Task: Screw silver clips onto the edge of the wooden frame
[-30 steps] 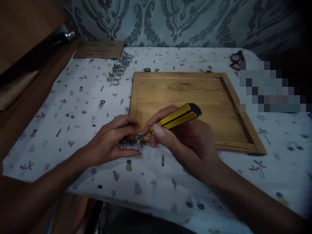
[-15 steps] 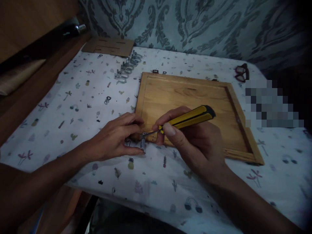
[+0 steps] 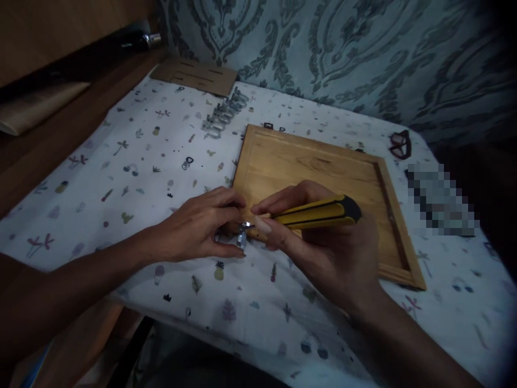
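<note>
A framed wooden cabinet door [image 3: 315, 167] lies flat on the table. At its near left corner sits a small metal cabinet hinge [image 3: 242, 237], its arm sticking out past the door's edge. My left hand [image 3: 197, 226] steadies this hinge, thumb against its outer end and fingers curled on the door's corner. In my right hand [image 3: 335, 253] is a yellow and black screwdriver [image 3: 315, 211], tilted low with its shaft pointing left at the hinge. Fingers partly hide the shaft, and the tip's exact contact cannot be made out.
Several metal hinges [image 3: 224, 114] stand in a row behind the door, near a slotted cardboard piece [image 3: 196, 75]. Dark-framed glasses [image 3: 399, 144] and a blurred-out item [image 3: 440, 202] lie at the right. A patterned cloth [image 3: 153, 178] covers the table; the papered wall [image 3: 347, 59] rises behind.
The view has shifted and tilted slightly. My right hand has moved closer to the hinge, and the screwdriver lies flatter with less shaft showing. My left hand keeps its hold.
</note>
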Action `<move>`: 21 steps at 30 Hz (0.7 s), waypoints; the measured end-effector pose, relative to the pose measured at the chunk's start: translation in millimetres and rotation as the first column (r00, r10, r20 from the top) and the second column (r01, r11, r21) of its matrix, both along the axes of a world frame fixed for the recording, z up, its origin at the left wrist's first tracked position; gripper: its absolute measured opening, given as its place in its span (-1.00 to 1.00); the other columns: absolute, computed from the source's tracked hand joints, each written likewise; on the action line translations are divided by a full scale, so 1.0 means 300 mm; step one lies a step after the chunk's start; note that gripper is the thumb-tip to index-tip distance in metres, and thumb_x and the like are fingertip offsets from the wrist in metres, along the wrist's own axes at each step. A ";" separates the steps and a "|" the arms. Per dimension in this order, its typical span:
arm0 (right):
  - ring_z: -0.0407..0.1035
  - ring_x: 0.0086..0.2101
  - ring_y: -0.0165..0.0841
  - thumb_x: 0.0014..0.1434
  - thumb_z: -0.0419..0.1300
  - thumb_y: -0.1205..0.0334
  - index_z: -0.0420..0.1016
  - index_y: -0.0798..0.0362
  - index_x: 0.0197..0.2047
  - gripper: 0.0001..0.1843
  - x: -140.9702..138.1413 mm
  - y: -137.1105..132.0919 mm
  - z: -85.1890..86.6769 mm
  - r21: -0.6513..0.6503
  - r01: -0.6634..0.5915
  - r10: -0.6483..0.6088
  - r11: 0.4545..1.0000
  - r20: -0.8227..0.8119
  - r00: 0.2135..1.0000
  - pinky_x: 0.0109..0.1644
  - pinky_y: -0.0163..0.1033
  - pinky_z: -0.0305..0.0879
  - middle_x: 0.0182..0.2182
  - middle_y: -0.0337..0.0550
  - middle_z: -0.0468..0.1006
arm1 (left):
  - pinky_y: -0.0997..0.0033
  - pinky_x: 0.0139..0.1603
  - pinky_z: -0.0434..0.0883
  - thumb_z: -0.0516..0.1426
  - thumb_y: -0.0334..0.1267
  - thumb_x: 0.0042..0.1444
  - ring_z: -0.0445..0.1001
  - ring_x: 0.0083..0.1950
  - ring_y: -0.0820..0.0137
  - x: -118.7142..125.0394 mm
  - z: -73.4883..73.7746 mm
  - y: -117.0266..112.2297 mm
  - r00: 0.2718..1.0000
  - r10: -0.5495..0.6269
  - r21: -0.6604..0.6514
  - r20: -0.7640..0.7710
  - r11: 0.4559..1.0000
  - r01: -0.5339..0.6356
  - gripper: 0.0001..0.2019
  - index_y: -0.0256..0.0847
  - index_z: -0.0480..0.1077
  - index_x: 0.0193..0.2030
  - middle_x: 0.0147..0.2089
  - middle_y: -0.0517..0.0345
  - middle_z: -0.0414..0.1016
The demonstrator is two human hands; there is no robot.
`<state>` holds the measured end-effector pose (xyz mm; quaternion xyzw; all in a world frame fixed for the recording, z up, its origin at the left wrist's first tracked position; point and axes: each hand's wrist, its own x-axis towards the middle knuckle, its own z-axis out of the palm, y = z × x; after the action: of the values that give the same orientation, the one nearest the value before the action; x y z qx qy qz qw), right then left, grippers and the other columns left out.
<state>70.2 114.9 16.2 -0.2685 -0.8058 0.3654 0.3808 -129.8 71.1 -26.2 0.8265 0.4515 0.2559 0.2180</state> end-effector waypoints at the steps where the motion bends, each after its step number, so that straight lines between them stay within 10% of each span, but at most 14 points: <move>1: 0.49 -0.40 -0.42 0.13 0.37 0.19 0.46 -0.01 -0.34 -0.85 -0.002 -0.001 0.003 -0.038 0.010 -0.010 0.999 -0.002 1.000 -0.33 -0.31 0.44 -0.40 -0.31 0.55 | 0.30 0.02 0.41 0.29 -0.06 0.09 0.40 0.09 0.26 0.000 0.000 0.000 1.000 0.003 0.001 -0.002 1.000 -0.003 -0.62 -0.23 0.45 -0.03 0.09 0.02 0.39; 10: 0.56 -0.35 -0.37 0.34 0.12 0.02 0.43 -0.07 0.03 -0.73 0.024 -0.012 0.016 -0.273 -0.086 0.077 0.958 -0.045 0.996 -0.25 -0.22 0.57 -0.22 -0.19 0.61 | 0.21 0.06 0.42 0.27 -0.03 0.10 0.38 0.11 0.21 -0.002 -0.006 0.000 1.000 -0.005 -0.027 -0.011 1.000 0.004 -0.64 -0.23 0.48 -0.06 0.13 -0.03 0.37; 21: 0.41 -0.62 -0.52 0.03 0.44 0.26 0.49 0.00 -0.37 -0.81 0.008 -0.033 0.042 -0.200 0.046 -0.064 0.979 -0.084 0.994 -0.59 -0.40 0.41 -0.37 -0.30 0.61 | 0.29 -0.02 0.40 0.27 -0.06 0.10 0.39 0.09 0.23 -0.002 -0.005 0.001 1.000 -0.014 0.008 -0.009 1.000 0.014 -0.66 -0.27 0.47 -0.11 0.10 -0.03 0.38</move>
<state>72.5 105.1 28.7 -0.3105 -0.7398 0.4447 0.3982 -130.5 71.3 -27.8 0.8317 0.4455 0.2525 0.2146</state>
